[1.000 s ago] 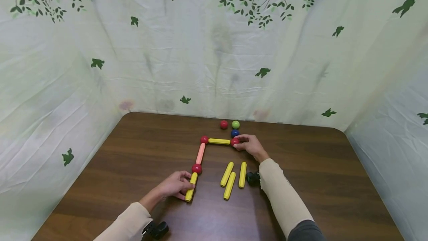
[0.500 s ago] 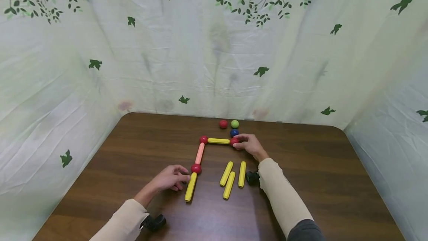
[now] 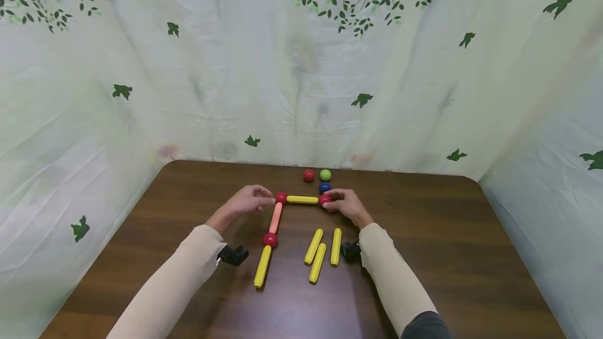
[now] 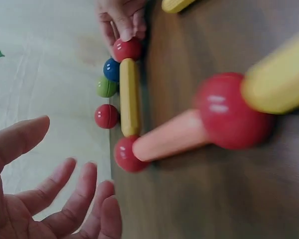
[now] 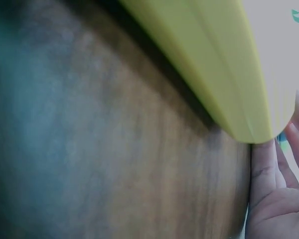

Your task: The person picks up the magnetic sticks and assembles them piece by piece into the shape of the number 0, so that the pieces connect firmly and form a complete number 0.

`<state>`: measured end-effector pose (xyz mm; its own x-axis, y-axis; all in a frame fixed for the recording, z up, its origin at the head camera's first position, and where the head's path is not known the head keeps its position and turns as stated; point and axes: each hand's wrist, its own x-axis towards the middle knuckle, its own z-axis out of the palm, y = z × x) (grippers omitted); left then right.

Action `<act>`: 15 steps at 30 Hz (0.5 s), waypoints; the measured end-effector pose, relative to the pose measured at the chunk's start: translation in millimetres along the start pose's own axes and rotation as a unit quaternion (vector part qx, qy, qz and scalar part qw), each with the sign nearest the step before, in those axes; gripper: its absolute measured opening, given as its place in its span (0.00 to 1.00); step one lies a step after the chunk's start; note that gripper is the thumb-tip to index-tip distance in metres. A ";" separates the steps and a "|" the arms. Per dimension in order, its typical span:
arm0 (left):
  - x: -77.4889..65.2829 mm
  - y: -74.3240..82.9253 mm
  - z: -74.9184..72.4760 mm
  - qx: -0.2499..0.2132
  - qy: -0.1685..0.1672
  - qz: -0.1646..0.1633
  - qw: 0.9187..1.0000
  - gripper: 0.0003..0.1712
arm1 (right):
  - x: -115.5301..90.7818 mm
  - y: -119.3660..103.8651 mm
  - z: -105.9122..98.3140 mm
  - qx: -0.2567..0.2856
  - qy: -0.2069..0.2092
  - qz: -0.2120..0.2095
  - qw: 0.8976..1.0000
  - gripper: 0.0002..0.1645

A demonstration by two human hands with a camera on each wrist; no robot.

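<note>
A joined chain of sticks and balls lies on the table. At its right end my right hand (image 3: 347, 206) pinches a red ball (image 3: 324, 200). From that ball a yellow stick (image 3: 302, 200) runs left to a red corner ball (image 3: 281, 198). A pink stick (image 3: 275, 218) comes down from the corner to another red ball (image 3: 270, 239), with a yellow stick (image 3: 263, 266) at its near side. My left hand (image 3: 246, 201) is just left of the corner ball, its fingers spread and holding nothing in the left wrist view. Whether a fingertip touches that ball, I cannot tell.
Several loose balls sit behind the chain: a red ball (image 3: 308, 175), a green ball (image 3: 325, 174) and a blue ball (image 3: 325, 188). Three loose yellow sticks (image 3: 317, 263) lie in front of my right hand. A printed curtain (image 3: 264, 67) stands behind the table (image 3: 424, 234).
My left hand has let go of the near yellow stick and moved away from me to the corner ball. My right hand still holds its red ball.
</note>
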<state>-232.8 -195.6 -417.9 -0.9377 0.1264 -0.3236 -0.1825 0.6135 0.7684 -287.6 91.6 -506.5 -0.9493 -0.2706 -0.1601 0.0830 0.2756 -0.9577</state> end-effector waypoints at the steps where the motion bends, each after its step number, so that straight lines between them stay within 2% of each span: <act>1: 9.7 6.5 0.4 0.000 0.000 0.007 1.000 0.24 | 0.9 -0.6 -1.3 0.001 0.001 -0.001 1.000 0.21; 4: 36.7 22.6 5.6 -0.005 0.005 0.024 1.000 0.24 | 2.3 -1.0 -4.2 0.003 0.001 -0.006 1.000 0.21; 9: 77.5 42.0 20.5 0.012 0.009 0.044 0.999 0.25 | 3.6 -1.1 -7.1 0.016 0.001 -0.002 1.000 0.21; 12: 96.2 49.8 30.0 0.012 0.007 0.055 0.998 0.26 | 4.1 -0.2 -7.3 0.023 0.004 0.006 1.000 0.20; 15: 110.3 51.2 37.9 -0.003 0.009 0.052 0.999 0.26 | 4.5 2.4 -5.6 0.024 0.004 0.009 1.000 0.20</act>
<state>-334.4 -120.8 -435.2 -0.9569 0.1751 -0.2319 -0.0852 0.5937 0.8001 -293.4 96.2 -508.2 -0.9496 -0.2592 -0.1765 0.1149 0.2360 -0.9649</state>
